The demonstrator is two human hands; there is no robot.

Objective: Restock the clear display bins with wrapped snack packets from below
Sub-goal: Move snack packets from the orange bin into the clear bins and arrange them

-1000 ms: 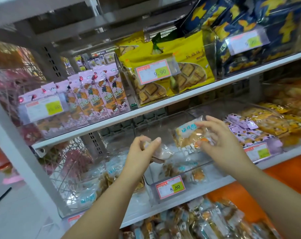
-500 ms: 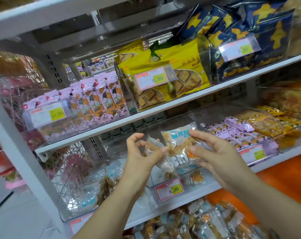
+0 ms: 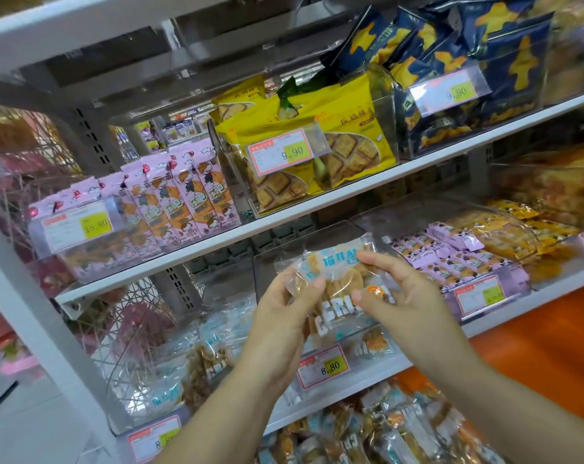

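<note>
the left hand [image 3: 283, 316] curls thumb and fingers round the left edge of the wrapped snack packets [image 3: 337, 279], and the right hand [image 3: 407, 303], at its 3 o'clock, pinches their right side between thumb and forefinger. the packets are held in front of a clear display bin [image 3: 283, 252], whose 8.80 price tag [image 3: 324, 366] sits at 6 o'clock from the hands. loose packets [image 3: 384, 433] lie heaped at 5 o'clock on the level below, purple packets [image 3: 451, 259] fill a bin at 3 o'clock, and yellow biscuit bags [image 3: 350, 142] stand at 12 o'clock on the shelf above.
</note>
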